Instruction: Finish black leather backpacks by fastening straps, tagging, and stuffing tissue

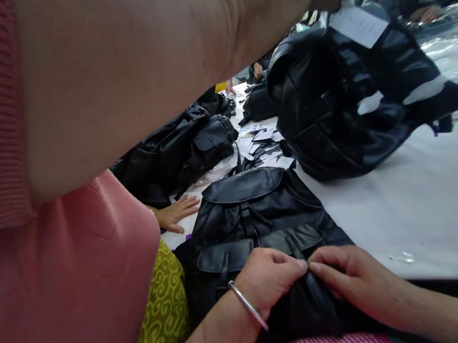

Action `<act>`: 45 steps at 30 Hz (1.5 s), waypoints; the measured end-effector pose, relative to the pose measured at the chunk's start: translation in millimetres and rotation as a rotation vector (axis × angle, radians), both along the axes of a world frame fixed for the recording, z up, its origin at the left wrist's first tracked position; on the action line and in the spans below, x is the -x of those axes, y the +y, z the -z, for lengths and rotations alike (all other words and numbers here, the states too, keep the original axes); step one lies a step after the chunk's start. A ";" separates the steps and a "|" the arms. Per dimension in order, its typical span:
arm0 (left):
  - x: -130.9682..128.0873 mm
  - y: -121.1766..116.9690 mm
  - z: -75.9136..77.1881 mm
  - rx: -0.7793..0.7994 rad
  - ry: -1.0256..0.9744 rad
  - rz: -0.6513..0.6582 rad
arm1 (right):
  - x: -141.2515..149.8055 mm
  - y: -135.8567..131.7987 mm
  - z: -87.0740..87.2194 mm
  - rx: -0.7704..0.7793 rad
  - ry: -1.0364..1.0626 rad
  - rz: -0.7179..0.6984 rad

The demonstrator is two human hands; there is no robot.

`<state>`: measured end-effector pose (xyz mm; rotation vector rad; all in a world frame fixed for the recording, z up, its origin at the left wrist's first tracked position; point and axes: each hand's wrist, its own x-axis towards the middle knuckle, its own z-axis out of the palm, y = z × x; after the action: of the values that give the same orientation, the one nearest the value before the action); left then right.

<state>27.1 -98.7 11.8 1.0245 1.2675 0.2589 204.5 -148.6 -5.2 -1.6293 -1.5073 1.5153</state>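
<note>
A black backpack lies in front of me with its flap toward the far side and two front pockets facing up. My left hand, a silver bangle on its wrist, is closed in a pinch at the strap of the right front pocket. Thumb and forefinger of my right hand are pressed together at the same strap, tip to tip with the left. Any small part between the fingertips is too hidden to make out. The left pocket's strap hangs loose beside my left wrist.
A co-worker's bare forearm crosses close above, toward another black backpack with a white tag. The co-worker's other hand rests on the white table. Black bags and loose tags lie farther back.
</note>
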 end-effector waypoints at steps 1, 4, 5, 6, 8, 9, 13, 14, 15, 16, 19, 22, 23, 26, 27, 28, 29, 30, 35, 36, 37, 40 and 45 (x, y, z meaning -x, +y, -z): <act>-0.4 -0.7 0.4 -0.006 0.003 -0.010 | -1.8 -0.1 -1.0 -0.044 -0.025 -0.031; -2.0 -3.5 2.9 -0.035 0.014 -0.031 | -7.7 -0.7 -4.5 -0.172 -0.117 -0.060; -2.6 -4.4 3.5 -0.046 0.020 -0.035 | -9.2 -1.3 -5.3 -0.179 -0.143 -0.046; -3.3 -5.2 3.6 -0.053 0.027 -0.039 | -10.1 -2.0 -5.7 -0.146 -0.154 -0.030; -4.8 -6.1 1.7 -0.060 0.051 -0.052 | -10.1 -3.7 -5.4 0.010 -0.121 -0.019; -5.5 -6.2 -0.2 -0.063 0.070 -0.059 | -9.1 -4.3 -4.8 0.102 -0.088 -0.024; -7.7 -5.5 -7.8 -0.089 0.134 -0.074 | -3.5 -4.6 -4.7 0.339 0.022 -0.018; -7.7 -5.4 -8.2 -0.094 0.135 -0.076 | -2.5 -4.4 -5.7 0.369 0.048 -0.017; -7.4 -5.4 -7.7 -0.098 0.134 -0.079 | -1.7 -4.1 -7.1 0.388 0.076 -0.019; -7.0 -5.5 -6.4 -0.102 0.130 -0.081 | -1.2 -3.9 -8.7 0.401 0.103 -0.027; -5.3 -6.2 0.2 -0.115 0.117 -0.086 | -0.8 -2.9 -14.6 0.392 0.119 -0.045; -4.1 -6.6 6.3 -0.119 0.105 -0.084 | -1.5 0.9 -20.4 0.329 0.084 -0.046; -4.0 -6.5 7.8 -0.110 0.097 -0.082 | -1.8 3.0 -21.9 0.308 0.079 -0.042; -3.8 -5.2 10.4 -0.061 0.057 -0.081 | -1.7 11.4 -24.7 0.268 0.079 -0.039; -3.6 -4.3 10.7 -0.041 0.040 -0.085 | -1.2 14.3 -24.8 0.243 0.074 -0.039; -3.3 -3.2 10.7 -0.019 0.021 -0.093 | -0.5 17.0 -24.4 0.210 0.068 -0.040; -2.8 -2.1 10.7 0.002 0.001 -0.102 | 0.2 19.5 -23.7 0.169 0.063 -0.040; -2.2 -0.8 10.6 0.021 -0.023 -0.111 | 0.8 21.6 -22.5 0.118 0.058 -0.044; 2.0 4.1 12.8 0.094 -0.123 -0.096 | -0.1 29.5 -14.7 -0.140 0.001 -0.134; 2.7 4.5 13.9 0.103 -0.135 -0.093 | -0.6 31.0 -13.3 -0.167 -0.015 -0.147; 3.2 4.7 15.1 0.107 -0.144 -0.093 | -1.0 32.7 -12.1 -0.188 -0.030 -0.157; 4.2 4.8 18.6 0.100 -0.158 -0.091 | -0.5 37.8 -9.2 -0.280 -0.073 -0.194; 5.3 4.9 23.6 0.110 -0.186 -0.097 | 3.1 41.0 -1.1 -0.464 -0.095 -0.225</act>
<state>21.8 -93.8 -11.8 0.8269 1.1509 0.3477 201.4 -107.6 -4.1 -1.3074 -1.9710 1.0869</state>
